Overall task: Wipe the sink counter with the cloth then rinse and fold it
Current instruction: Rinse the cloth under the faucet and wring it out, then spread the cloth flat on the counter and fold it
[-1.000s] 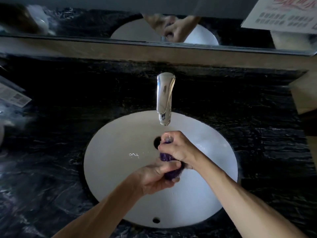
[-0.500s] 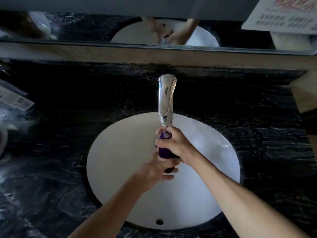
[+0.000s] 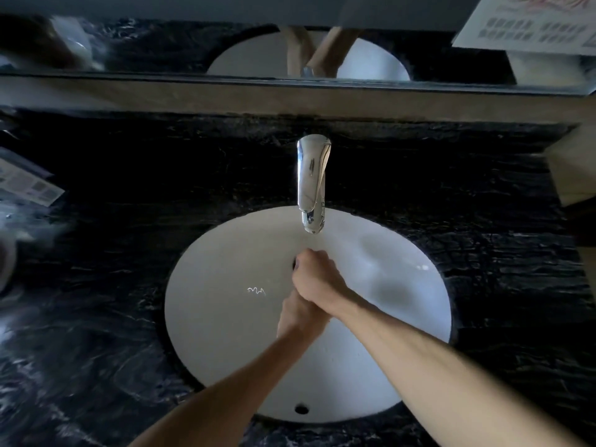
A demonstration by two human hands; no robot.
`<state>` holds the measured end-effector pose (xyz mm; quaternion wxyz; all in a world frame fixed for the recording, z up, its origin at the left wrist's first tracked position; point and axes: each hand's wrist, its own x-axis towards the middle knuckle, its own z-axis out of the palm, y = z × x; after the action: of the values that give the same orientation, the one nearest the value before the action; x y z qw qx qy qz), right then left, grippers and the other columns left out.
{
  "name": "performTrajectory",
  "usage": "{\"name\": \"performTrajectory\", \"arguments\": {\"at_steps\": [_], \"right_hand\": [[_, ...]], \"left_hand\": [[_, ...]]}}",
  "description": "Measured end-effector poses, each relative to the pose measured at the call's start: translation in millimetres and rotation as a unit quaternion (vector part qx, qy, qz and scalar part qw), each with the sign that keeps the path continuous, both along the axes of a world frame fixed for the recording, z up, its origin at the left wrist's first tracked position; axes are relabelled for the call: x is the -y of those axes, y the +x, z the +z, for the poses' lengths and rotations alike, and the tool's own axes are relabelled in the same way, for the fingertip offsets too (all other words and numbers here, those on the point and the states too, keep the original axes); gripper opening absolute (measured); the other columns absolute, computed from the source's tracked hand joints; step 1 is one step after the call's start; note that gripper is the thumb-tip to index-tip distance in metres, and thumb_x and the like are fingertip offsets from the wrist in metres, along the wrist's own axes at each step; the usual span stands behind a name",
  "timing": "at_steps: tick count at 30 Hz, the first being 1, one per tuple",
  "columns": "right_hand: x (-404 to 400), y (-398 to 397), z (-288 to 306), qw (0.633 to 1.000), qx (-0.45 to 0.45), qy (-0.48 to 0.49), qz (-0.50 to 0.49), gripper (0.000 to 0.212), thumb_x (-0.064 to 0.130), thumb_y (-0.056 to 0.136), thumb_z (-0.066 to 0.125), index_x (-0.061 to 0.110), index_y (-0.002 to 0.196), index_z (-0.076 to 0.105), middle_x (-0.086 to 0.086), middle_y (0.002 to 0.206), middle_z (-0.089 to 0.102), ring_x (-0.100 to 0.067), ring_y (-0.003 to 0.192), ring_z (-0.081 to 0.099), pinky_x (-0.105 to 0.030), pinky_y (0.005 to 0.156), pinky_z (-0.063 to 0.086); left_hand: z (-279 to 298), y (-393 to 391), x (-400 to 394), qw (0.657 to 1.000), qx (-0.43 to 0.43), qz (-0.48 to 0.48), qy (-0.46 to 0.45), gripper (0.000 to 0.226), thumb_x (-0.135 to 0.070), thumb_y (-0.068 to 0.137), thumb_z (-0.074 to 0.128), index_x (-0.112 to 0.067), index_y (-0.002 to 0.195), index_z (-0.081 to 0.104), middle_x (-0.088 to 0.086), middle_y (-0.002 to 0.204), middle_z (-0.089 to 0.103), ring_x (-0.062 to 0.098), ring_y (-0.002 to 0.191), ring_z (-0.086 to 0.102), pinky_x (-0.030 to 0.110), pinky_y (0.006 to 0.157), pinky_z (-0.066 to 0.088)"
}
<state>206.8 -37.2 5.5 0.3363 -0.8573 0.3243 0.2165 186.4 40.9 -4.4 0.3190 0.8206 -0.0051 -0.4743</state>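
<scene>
Both hands have dropped below the tap (image 3: 312, 188); right hand (image 3: 314, 275) fisted over left hand (image 3: 298, 314), cloth (image 3: 296, 263) barely visible. Hard wringing could splash the table (image 3: 129, 253).

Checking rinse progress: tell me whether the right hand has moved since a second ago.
Yes. The right hand went up to the faucet, then back down.

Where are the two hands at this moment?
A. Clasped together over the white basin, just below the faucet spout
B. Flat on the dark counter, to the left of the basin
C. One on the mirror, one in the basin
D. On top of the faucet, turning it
A: the right hand is wrapped over the left hand above the white basin, just short of the faucet spout.
</scene>
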Motion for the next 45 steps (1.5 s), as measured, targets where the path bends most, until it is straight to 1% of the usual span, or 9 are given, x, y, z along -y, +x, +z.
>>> {"name": "performTrajectory", "arguments": {"at_steps": [7, 10, 13, 20, 25, 32, 35, 39, 45], "right_hand": [[-1, 1, 0, 0.997, -0.026, 0.007, -0.076, 0.035, 0.007, 0.088, 0.043, 0.004, 0.116, 0.064, -0.021, 0.121, 0.065, -0.043, 0.114, 0.062, -0.042, 0.091, 0.054], [10, 1, 8, 0.977, 0.041, 0.100, -0.183, 0.018, 0.006, 0.085, 0.045, 0.012, 0.079, 0.061, -0.015, 0.087, 0.061, -0.033, 0.084, 0.058, -0.030, 0.060, 0.047], [23, -12, 21, 0.918, 0.119, 0.198, -0.323, 0.015, 0.006, 0.089, 0.055, -0.002, 0.087, 0.068, -0.014, 0.079, 0.063, -0.027, 0.075, 0.058, -0.029, 0.062, 0.043], [15, -74, 66, 0.743, 0.231, 0.433, -0.455, 0.015, 0.018, 0.101, 0.055, 0.011, 0.101, 0.068, -0.012, 0.094, 0.077, -0.029, 0.082, 0.073, -0.040, 0.078, 0.057], [17, -117, 73, 0.686, 0.258, 0.513, -0.447, 0.044, 0.040, 0.104, 0.051, 0.002, 0.118, 0.067, -0.021, 0.115, 0.073, -0.030, 0.106, 0.071, -0.043, 0.090, 0.057], [44, -175, 89, 0.728, 0.349, 0.425, -0.409, 0.020, -0.001, 0.098, 0.056, -0.004, 0.114, 0.067, -0.024, 0.113, 0.072, -0.037, 0.106, 0.069, -0.045, 0.093, 0.054], [65, -199, 103, 0.726, 0.383, 0.406, -0.401, 0.023, -0.002, 0.098, 0.056, -0.006, 0.119, 0.064, -0.022, 0.112, 0.072, -0.033, 0.103, 0.071, -0.041, 0.089, 0.059], [102, -240, 115, 0.733, 0.408, 0.381, -0.390, 0.019, 0.005, 0.100, 0.057, -0.002, 0.112, 0.070, -0.023, 0.106, 0.073, -0.032, 0.096, 0.072, -0.045, 0.087, 0.059], [173, -318, 96, 0.755, 0.439, 0.215, -0.438, 0.025, 0.024, 0.089, 0.070, 0.003, 0.081, 0.059, -0.010, 0.079, 0.049, -0.022, 0.075, 0.042, -0.038, 0.067, 0.035]], "left_hand": [[10, -3, -1, 0.989, 0.093, -0.059, 0.100, 0.039, -0.031, 0.098, 0.046, -0.017, 0.131, 0.060, 0.008, 0.130, 0.066, 0.029, 0.124, 0.062, 0.037, 0.097, 0.049], [10, 12, -4, 0.992, 0.086, -0.084, 0.039, 0.036, -0.035, 0.082, 0.063, -0.021, 0.115, 0.067, -0.001, 0.097, 0.073, 0.020, 0.090, 0.071, 0.027, 0.076, 0.057], [20, 16, -23, 0.989, 0.105, -0.011, -0.101, 0.032, -0.017, 0.081, 0.079, -0.026, 0.103, 0.058, -0.014, 0.078, 0.061, 0.001, 0.068, 0.057, 0.009, 0.052, 0.040], [46, -6, -52, 0.914, -0.027, 0.147, -0.377, 0.037, -0.027, 0.089, 0.071, -0.009, 0.122, 0.069, 0.013, 0.113, 0.076, 0.029, 0.108, 0.072, 0.037, 0.093, 0.057], [68, -28, -37, 0.865, -0.105, 0.249, -0.423, 0.034, -0.024, 0.086, 0.061, 0.002, 0.107, 0.067, 0.017, 0.100, 0.077, 0.027, 0.096, 0.075, 0.030, 0.082, 0.061], [78, -50, -14, 0.906, -0.021, 0.234, -0.352, 0.045, -0.029, 0.083, 0.081, -0.005, 0.110, 0.055, 0.030, 0.114, 0.065, 0.031, 0.093, 0.066, 0.043, 0.085, 0.056], [98, -66, 1, 0.893, -0.074, 0.191, -0.400, 0.059, -0.050, 0.088, 0.061, -0.002, 0.121, 0.056, 0.021, 0.115, 0.073, 0.028, 0.099, 0.073, 0.039, 0.087, 0.058], [111, -94, 29, 0.913, -0.025, 0.123, -0.387, 0.064, -0.022, 0.081, 0.077, -0.028, 0.137, 0.046, 0.007, 0.097, 0.076, 0.021, 0.087, 0.076, 0.038, 0.079, 0.061], [93, -145, 74, 0.881, -0.072, 0.231, -0.407, 0.044, 0.007, 0.099, 0.047, -0.026, 0.127, 0.057, 0.004, 0.063, 0.058, 0.019, 0.059, 0.056, 0.034, 0.057, 0.050]]}}
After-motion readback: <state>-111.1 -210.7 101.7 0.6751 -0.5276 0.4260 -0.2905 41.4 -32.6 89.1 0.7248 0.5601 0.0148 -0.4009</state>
